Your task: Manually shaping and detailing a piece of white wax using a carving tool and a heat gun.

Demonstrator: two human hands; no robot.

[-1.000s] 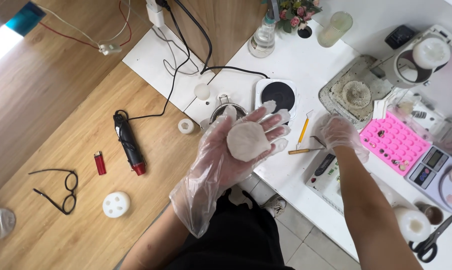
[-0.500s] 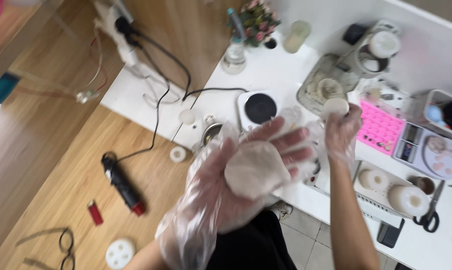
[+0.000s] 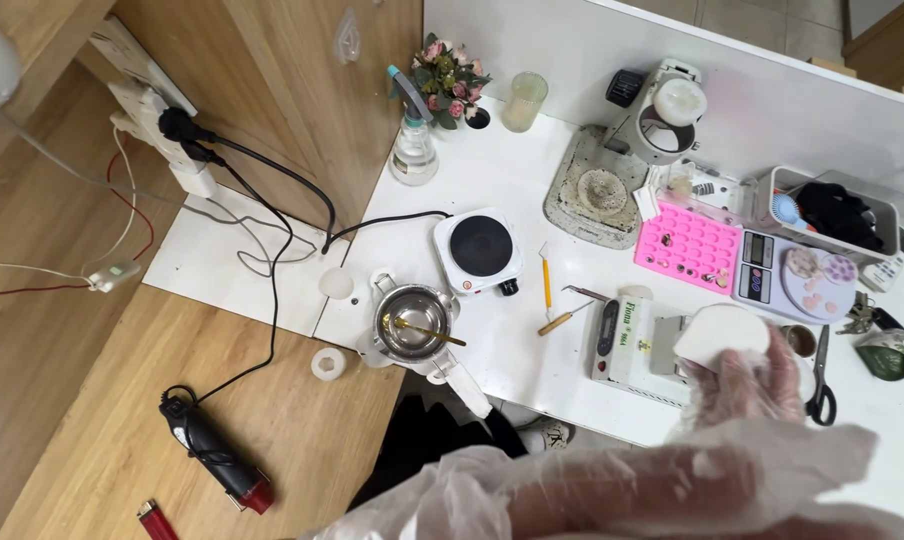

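Observation:
My right hand (image 3: 747,385), in a thin clear plastic glove, grips a white round flat piece (image 3: 720,335) just above the near edge of the white table (image 3: 532,360), beside a white boxed device (image 3: 622,335). My left hand (image 3: 652,490), in a long loose clear glove, lies blurred across the bottom of the view, in front of my right wrist. Its palm is turned out of sight, so whatever it holds is hidden.
On the white table are a metal pot (image 3: 412,333) with a stick in it, a small hot plate (image 3: 477,245), a pink mould tray (image 3: 687,245), a scale (image 3: 797,275) and scissors (image 3: 822,385). A heat gun (image 3: 217,455) and a red lighter (image 3: 157,518) lie on the wooden top.
The view has swung right and up. My left hand, which showed a pale flattened disc on its palm, has dropped to the bottom edge. My right hand has come nearer, holding a white round piece.

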